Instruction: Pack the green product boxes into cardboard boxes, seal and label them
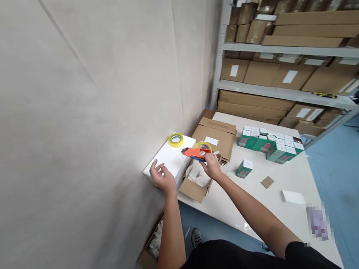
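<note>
My right hand [212,166] grips an orange tape dispenser [192,152] with a blue handle and a roll of yellow tape on it. It is raised over an open cardboard box [193,190] that has crumpled white material [198,174] inside. My left hand [163,178] holds nothing; its fingers are loosely curled and apart, near the edge of a white block [166,154]. On top of that block lies a roll of yellow tape [176,140].
Flattened cartons [220,136] lie beside the wall on the white table [256,199]. Green-and-white small boxes [279,148] stand in a group, one small box [244,169] apart. A white box [292,197] lies nearer. Shelves [284,84] of cartons rise behind; a carton [146,259] sits on the floor.
</note>
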The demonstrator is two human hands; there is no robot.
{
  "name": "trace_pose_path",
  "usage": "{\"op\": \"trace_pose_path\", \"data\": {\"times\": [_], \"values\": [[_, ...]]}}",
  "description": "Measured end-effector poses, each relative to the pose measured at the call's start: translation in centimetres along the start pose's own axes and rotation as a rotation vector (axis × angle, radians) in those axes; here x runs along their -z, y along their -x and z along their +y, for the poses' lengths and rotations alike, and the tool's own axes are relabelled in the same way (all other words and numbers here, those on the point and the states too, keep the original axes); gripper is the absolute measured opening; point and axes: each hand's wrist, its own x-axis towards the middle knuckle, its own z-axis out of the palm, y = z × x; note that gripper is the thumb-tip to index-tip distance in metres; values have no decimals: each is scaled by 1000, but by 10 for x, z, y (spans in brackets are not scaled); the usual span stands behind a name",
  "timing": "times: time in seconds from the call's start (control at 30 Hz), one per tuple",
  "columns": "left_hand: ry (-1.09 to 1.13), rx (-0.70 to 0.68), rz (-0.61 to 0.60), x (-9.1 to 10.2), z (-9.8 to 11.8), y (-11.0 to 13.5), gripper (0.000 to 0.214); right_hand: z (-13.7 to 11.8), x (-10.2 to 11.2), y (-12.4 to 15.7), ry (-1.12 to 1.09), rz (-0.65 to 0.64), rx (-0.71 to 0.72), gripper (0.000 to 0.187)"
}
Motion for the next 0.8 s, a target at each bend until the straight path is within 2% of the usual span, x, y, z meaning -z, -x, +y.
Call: {"op": "trace_pose_path", "data": {"times": [0.1,0.27,0.43,0.6,0.7,0.8], "values": [[44,-4,-69,-30,14,33,40,28,47,41,1,69,-70,17],[83,60,-307,-88,38,109,39,80,124,128,62,154,-215,18],[136,98,-501,-141,61,192,39,124,180,221,140,197,-380,17],[167,105,-629,-173,74,266,41,163,202,309,167,180,-560,16],[150,108,-693,-181,78,306,42,188,203,357,173,159,-639,15],[118,117,-738,-181,80,339,41,212,200,401,184,117,-736,14]]}}
